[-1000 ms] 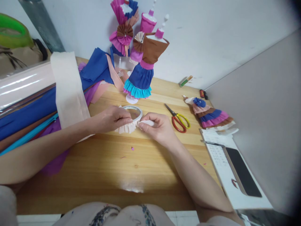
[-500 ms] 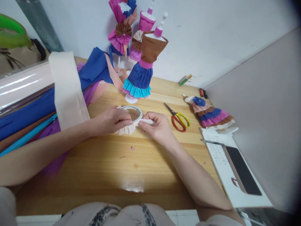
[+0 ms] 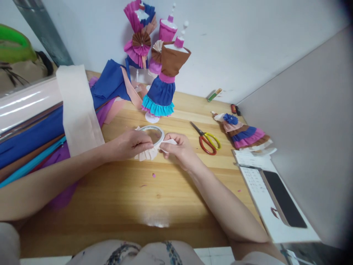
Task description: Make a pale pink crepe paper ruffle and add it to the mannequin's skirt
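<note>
A ruffled pale pink paper strip (image 3: 146,154) runs along the near side of a white tape roll (image 3: 161,134), which stands over the wooden table (image 3: 132,206). My left hand (image 3: 138,144) is closed, its thumb and fingers pinching the strip at the roll's near edge. Just to the right, my right hand (image 3: 178,148) pinches the strip's unruffled end between thumb and fingers. The fingertips of both hands are close together, a small gap between them. Part of the strip is hidden under my left hand.
Open-handled scissors (image 3: 209,142) lie right of my hands. Behind stand dress forms in coloured paper, one with a blue skirt (image 3: 164,90). Rolled papers (image 3: 30,136) fill the left. A small paper dress (image 3: 245,134) and a phone (image 3: 284,198) lie right.
My right fingers have shifted on the strip, and its pale end now shows folded up above the thumb. The whole view has moved slightly. My left hand keeps its pinch.
</note>
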Demonstrator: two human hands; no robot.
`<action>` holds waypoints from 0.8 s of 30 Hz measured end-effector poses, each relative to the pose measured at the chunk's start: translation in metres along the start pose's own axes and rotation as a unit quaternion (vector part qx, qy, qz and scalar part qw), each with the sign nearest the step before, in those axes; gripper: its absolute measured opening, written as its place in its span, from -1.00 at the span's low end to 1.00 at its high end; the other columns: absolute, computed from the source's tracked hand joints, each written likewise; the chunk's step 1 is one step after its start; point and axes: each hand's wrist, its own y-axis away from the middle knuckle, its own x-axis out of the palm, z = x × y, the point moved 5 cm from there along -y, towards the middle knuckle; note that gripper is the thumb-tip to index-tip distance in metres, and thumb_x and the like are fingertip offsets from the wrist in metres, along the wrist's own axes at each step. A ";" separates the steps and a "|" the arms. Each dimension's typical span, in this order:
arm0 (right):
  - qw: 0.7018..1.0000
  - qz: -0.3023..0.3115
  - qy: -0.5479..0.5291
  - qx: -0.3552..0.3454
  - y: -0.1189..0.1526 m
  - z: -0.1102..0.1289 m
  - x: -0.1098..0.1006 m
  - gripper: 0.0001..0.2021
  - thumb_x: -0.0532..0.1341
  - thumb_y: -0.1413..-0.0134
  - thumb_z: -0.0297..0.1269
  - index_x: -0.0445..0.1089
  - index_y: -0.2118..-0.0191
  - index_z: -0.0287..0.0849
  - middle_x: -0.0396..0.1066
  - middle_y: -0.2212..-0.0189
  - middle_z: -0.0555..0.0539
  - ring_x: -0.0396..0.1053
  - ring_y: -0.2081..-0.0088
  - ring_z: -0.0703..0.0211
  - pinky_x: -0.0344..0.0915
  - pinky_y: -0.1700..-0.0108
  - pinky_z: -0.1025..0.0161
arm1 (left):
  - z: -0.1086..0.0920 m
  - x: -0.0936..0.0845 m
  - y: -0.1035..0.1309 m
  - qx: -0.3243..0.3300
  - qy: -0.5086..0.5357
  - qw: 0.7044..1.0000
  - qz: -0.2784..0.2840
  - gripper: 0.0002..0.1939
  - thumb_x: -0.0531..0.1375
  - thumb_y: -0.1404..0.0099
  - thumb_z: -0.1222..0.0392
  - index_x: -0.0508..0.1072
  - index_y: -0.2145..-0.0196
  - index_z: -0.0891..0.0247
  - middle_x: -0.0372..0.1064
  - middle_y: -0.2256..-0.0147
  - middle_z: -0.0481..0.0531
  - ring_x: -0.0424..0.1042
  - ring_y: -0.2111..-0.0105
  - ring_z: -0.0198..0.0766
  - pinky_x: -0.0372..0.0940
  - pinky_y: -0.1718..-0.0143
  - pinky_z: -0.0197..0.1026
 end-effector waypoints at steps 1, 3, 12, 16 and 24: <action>1.000 0.019 -0.023 -0.001 -0.001 0.000 0.000 -0.81 0.36 0.25 -0.22 0.37 0.57 -0.19 0.34 0.72 0.07 0.24 0.66 0.33 0.17 0.54 0.35 | 0.002 -0.001 0.000 -0.005 0.015 1.000 0.001 -0.61 0.01 -0.38 0.15 0.21 0.60 0.29 0.07 0.63 -0.14 0.12 0.59 -0.42 -0.01 0.52 -0.32; 0.998 0.045 -0.054 -0.004 -0.002 0.002 -0.001 -0.76 0.40 0.25 -0.15 0.41 0.55 -0.20 0.38 0.69 0.04 0.28 0.64 0.31 0.21 0.51 0.32 | 0.005 -0.002 0.000 -0.017 0.045 0.999 0.002 -0.61 0.00 -0.39 0.14 0.25 0.58 0.29 0.07 0.62 -0.14 0.13 0.58 -0.42 0.00 0.53 -0.32; 0.999 -0.011 -0.053 0.002 -0.001 -0.004 0.002 -0.64 0.48 0.33 -0.01 0.44 0.57 -0.21 0.34 0.74 0.05 0.22 0.66 0.33 0.17 0.54 0.33 | 0.005 -0.001 -0.001 -0.025 0.050 0.998 0.006 -0.62 -0.02 -0.35 0.15 0.11 0.62 0.27 -0.01 0.63 -0.15 0.06 0.58 -0.42 -0.03 0.52 -0.33; 0.997 -0.028 -0.077 0.013 0.001 -0.008 0.006 -0.63 0.49 0.35 -0.04 0.42 0.59 -0.21 0.34 0.75 0.05 0.19 0.68 0.36 0.15 0.56 0.35 | 0.008 0.002 0.001 -0.055 0.099 0.993 0.044 -0.63 -0.02 -0.35 0.12 0.10 0.60 0.26 -0.04 0.62 -0.15 0.04 0.59 -0.43 -0.04 0.56 -0.34; 0.992 -0.042 -0.117 0.037 0.001 -0.013 0.008 -0.65 0.48 0.35 -0.08 0.39 0.62 -0.20 0.26 0.79 0.10 0.19 0.70 0.37 0.16 0.58 0.37 | 0.022 0.012 0.004 -0.142 0.253 0.953 0.082 -0.59 0.07 -0.33 0.01 0.25 0.58 0.30 0.12 0.61 -0.11 0.12 0.60 -0.42 0.01 0.57 -0.35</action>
